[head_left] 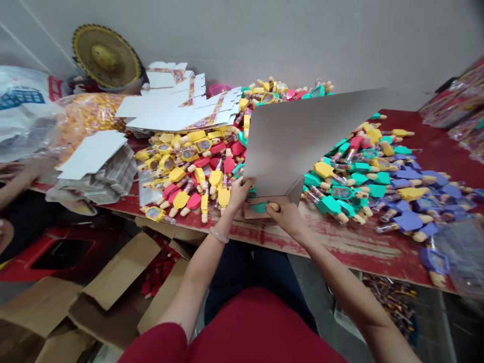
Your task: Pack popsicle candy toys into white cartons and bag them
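Observation:
My left hand (239, 194) grips the side of a white cardboard display box (295, 136), which stands tilted up over the table. My right hand (286, 218) is at the box's low front, its fingers closed on a teal toy (260, 207) with a tan tip. The toy sits partly inside the box, and the hand hides some of it. Heaps of plastic-packaged toys with yellow, red, teal and purple shapes (363, 176) lie on both sides of the box. Each has a small clear tube.
A red-topped worn board table (363, 252) holds the heaps, with stacks of flat printed card (96, 174) at its left. Another person's hand (22, 169) is at the far left. Open cardboard cartons (113, 282) sit on the floor below, beside a red plastic stool (56, 252).

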Motion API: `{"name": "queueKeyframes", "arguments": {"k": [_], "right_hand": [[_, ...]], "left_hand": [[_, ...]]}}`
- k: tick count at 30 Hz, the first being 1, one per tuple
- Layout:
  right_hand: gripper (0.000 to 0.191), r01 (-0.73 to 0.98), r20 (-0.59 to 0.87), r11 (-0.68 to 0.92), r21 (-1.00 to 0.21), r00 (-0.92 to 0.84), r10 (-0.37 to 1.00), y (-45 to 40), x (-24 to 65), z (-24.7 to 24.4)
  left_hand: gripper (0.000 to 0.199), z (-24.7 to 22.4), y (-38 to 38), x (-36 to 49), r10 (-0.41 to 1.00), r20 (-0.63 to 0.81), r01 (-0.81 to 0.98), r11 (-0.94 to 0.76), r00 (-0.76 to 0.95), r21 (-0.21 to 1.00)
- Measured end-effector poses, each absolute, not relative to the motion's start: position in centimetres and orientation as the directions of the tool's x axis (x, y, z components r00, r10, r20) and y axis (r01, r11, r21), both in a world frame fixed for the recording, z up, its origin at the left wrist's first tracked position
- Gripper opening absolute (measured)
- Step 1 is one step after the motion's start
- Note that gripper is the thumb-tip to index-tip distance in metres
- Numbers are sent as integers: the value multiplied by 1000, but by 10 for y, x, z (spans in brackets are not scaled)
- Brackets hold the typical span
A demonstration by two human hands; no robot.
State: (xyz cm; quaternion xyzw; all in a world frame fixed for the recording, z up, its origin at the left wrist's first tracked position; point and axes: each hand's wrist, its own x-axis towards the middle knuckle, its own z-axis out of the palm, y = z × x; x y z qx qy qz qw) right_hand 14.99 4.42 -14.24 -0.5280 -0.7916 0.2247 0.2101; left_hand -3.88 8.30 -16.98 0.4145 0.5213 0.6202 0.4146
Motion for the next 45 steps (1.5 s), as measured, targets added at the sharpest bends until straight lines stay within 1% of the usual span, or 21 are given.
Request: {"name": "queueKeyframes", "arguments": {"k": [6,8,12,15,17,20,22,25,26,27,29,30,31,33,35,36,39,41,42,43,45], "right_hand": [[36,861,2,340,-379,-366,930,67,120,-116],[37,853,-19,394,-342,-426,905,66,103,-112],[33,768,-55,523,-369,-580,813,57,82,-112],[38,792,-85,453,-410,-527,845,60,87,-117],[38,834,-110,395,-385,-467,878,67,90,-123],[33,848,-110,402,-344,-462,880,74,87,-132],[31,810,-113,401,-428,-488,866,71,86,-138],[38,657,-99,360,-662,-553,827,69,106,-149],[41,625,-65,330,-707,-523,850,73,121,-151],[43,627,-16,289,-723,-435,901,79,138,-153],[47,720,104,139,-680,-93,990,104,176,-155],[50,774,154,42,-631,73,985,119,193,-156],[49,829,153,-43,-558,154,976,136,207,-157],[45,917,26,-146,-371,168,986,166,222,-162],[42,959,-131,-146,-241,117,984,188,224,-167],[39,967,-174,-135,-218,97,980,194,223,-169],[31,971,-191,-125,-203,86,978,195,230,-166],[34,958,-102,-109,-265,84,991,179,250,-156],[36,929,-24,-85,-359,82,996,166,263,-149],[38,870,64,-40,-492,82,995,150,276,-142],[41,634,161,92,-768,51,986,111,292,-130]], "left_hand": [[29,-170,82,-38,948,71,-94,-105,-309,990],[29,-167,81,-40,956,59,-108,-93,-286,990],[34,-163,82,-47,974,-61,-169,24,-218,985],[35,-164,84,-51,983,-59,-201,23,-176,979],[35,-166,87,-52,985,-34,-205,-2,-169,979],[35,-168,88,-53,983,-22,-188,-13,-185,982],[34,-167,85,-56,980,-27,-176,-9,-199,984],[35,-165,76,-61,967,-30,-157,-11,-252,988],[36,-164,73,-62,960,-25,-144,-16,-277,989],[35,-164,70,-63,954,-21,-128,-18,-300,992],[34,-165,65,-62,946,-24,-104,-11,-324,994],[34,-165,64,-60,943,-30,-105,-5,-330,994],[35,-165,64,-58,941,-41,-110,4,-335,994],[35,-166,66,-53,935,-61,-124,18,-350,992],[36,-165,68,-50,928,-64,-131,17,-367,991],[37,-163,69,-50,930,-66,-134,19,-362,991],[41,-159,67,-51,950,-79,-151,34,-301,988],[41,-156,63,-50,959,-64,-166,19,-275,986],[40,-156,61,-48,957,-39,-170,-10,-287,985],[40,-156,58,-45,950,-6,-163,-47,-312,985],[41,-158,54,-39,927,59,-106,-105,-369,989]]}}
